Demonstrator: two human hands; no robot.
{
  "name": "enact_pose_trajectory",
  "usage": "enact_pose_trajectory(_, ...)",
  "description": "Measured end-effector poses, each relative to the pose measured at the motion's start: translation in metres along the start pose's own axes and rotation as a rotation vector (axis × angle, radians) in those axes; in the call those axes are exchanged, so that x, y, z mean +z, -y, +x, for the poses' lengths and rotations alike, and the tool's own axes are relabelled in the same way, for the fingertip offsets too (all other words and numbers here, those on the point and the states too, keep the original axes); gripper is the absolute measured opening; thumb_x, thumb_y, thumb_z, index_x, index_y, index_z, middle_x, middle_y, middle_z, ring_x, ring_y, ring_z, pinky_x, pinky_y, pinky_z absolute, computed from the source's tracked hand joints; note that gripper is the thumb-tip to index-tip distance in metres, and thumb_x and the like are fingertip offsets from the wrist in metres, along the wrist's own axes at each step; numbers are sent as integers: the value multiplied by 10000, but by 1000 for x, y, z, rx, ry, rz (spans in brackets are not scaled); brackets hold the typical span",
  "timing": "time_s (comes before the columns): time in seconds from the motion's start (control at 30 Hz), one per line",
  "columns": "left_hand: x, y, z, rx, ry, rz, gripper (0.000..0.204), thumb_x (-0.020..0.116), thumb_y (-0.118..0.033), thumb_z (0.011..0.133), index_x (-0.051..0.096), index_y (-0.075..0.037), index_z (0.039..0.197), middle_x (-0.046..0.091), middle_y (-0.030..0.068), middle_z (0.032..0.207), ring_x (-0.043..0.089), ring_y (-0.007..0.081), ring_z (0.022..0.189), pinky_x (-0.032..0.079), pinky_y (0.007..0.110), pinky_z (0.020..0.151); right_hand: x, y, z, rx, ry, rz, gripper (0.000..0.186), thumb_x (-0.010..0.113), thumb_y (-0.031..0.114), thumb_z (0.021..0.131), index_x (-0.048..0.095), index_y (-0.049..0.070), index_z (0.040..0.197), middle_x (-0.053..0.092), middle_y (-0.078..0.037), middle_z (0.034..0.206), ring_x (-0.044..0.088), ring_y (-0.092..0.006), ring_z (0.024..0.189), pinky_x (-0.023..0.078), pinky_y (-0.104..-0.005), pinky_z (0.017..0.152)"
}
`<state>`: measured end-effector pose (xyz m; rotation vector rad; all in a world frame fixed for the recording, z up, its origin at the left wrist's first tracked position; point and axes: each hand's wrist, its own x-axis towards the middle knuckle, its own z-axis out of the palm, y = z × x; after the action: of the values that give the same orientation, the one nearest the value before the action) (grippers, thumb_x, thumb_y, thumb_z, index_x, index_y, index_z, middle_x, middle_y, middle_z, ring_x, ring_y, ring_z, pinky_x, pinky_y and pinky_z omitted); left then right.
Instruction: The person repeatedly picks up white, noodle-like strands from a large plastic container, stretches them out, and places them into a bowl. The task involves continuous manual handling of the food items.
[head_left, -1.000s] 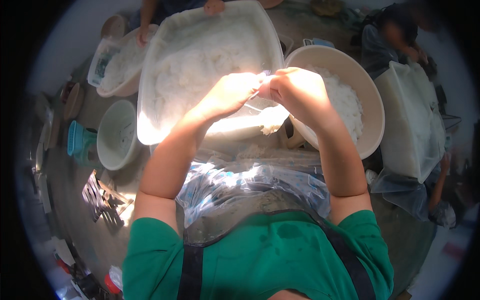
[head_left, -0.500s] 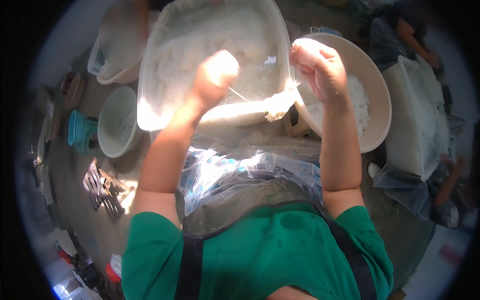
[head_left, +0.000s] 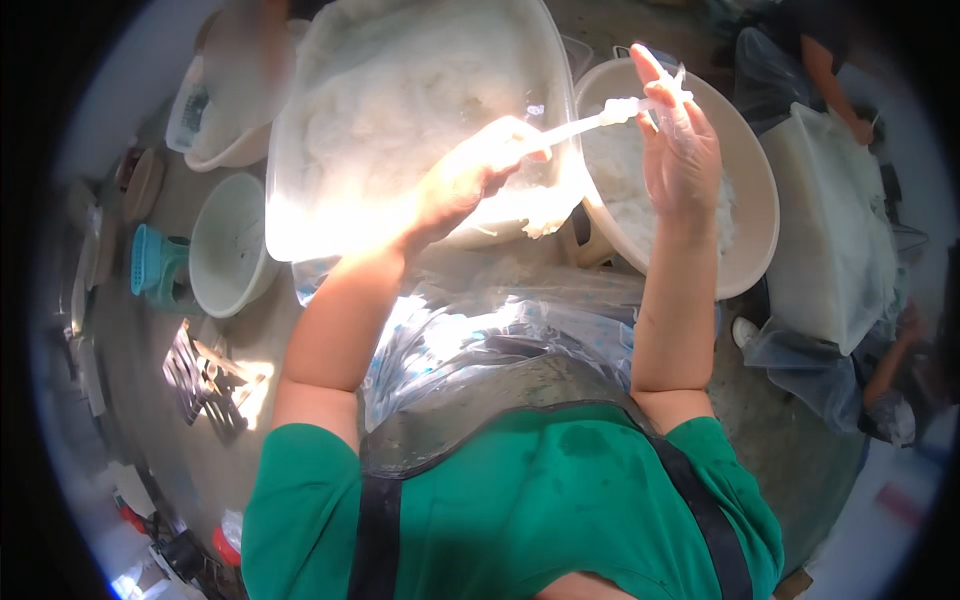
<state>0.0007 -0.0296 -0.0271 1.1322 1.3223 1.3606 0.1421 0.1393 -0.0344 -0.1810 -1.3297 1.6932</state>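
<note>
A pale, wet, stringy strand stretches between my hands, with a lumpy knot near its right end; its exact kind is hard to make out. My left hand is closed round its left end, above the near right part of a big white tub. Over a cream round basin, my right hand holds the other end among its fingers, index finger raised. Whitish wet material fills the tub. A soft yellowish clump hangs at the tub's near rim. Strong sunlight washes out detail round my left hand.
A pale green basin stands on the left beside a turquoise plastic stool. Farther left lies a slatted dark object. On the right, another person's arm reaches toward a large white container.
My left hand has moved right and slightly down, now gripping the strand close to the right hand's side. My right hand has shifted right, and its fingers have partly straightened.
</note>
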Motion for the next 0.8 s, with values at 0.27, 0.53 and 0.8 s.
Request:
enact_pose_trajectory(0.27,21,41,21,548,-319,453,170,397,-158,872,498,-47,794,430,10,652,382,100,574,332,234,520,35,12,-1,172,199,541,198,438,277,945,543,142,1045,624,-155,1031,459,-118,543,363,-224,504)
enact_pose_trajectory(0.53,-65,84,11,336,-375,-1015,214,411,-207,868,512,-67,742,482,51,603,486,146,593,380,261,501,29,27,-6,-187,109,-433,202,581,96,874,518,76,1064,644,-125,977,555,-61,711,407,-175,532)
enact_pose_trajectory(0.8,9,164,-69,38,-926,-717,117,464,-145,881,548,-65,895,580,78,815,561,190,744,470,316,705,13,-45,-43,36,124,-704,223,647,65,807,622,65,1029,660,-36,918,630,-140,834,488,-242,730)
